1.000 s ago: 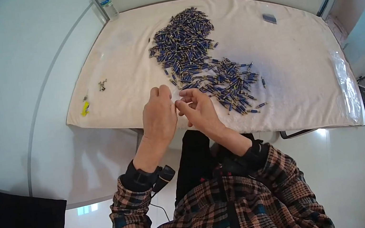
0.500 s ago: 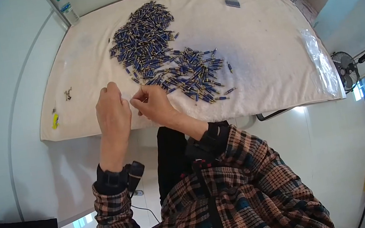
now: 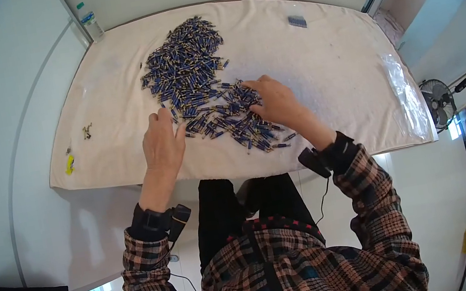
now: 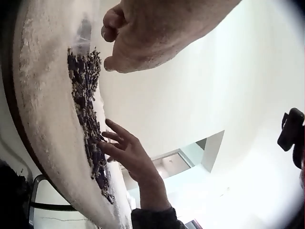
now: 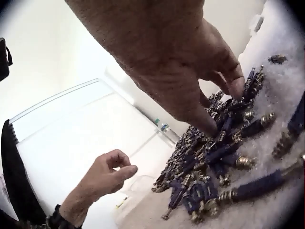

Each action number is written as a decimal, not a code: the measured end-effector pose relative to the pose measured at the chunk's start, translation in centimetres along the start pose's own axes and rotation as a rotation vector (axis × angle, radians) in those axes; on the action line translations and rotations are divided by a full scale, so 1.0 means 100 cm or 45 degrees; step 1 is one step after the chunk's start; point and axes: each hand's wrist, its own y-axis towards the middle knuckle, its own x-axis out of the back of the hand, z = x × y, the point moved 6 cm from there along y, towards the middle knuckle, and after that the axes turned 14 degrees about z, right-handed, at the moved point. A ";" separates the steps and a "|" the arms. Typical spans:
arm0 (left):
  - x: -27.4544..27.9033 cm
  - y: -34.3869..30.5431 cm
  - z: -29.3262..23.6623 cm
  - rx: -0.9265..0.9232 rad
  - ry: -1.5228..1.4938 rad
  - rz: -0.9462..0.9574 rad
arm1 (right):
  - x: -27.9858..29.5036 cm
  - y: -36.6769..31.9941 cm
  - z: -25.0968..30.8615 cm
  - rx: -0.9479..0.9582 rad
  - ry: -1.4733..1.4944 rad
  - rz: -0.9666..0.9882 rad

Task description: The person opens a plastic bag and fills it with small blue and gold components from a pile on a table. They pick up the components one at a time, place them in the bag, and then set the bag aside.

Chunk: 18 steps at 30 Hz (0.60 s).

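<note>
Many small blue pieces with brass-coloured ends form a long pile (image 3: 185, 61) on the cream cloth. My right hand (image 3: 278, 101) is over the pile's near right part; in the right wrist view its fingertips (image 5: 233, 88) touch the pieces, thumb and fingers apart. My left hand (image 3: 162, 145) is just left of the pile's near end, thumb apart from its loosely bent fingers. Nothing shows in the left hand (image 5: 102, 179) in the right wrist view.
A bottle (image 3: 90, 22) stands at the back left corner. Small brass bits (image 3: 87, 131) and a yellow item (image 3: 70, 165) lie at the left. A grey-blue block (image 3: 297, 22) is at the back right, clear plastic (image 3: 407, 98) along the right edge.
The hands were together in front of the pile and have parted. My right hand has moved right, onto the pieces, its fingers spreading; the left has moved slightly right.
</note>
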 end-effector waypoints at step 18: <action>-0.079 0.041 -0.061 -0.548 0.093 0.451 | -0.004 -0.012 -0.006 0.319 0.006 0.424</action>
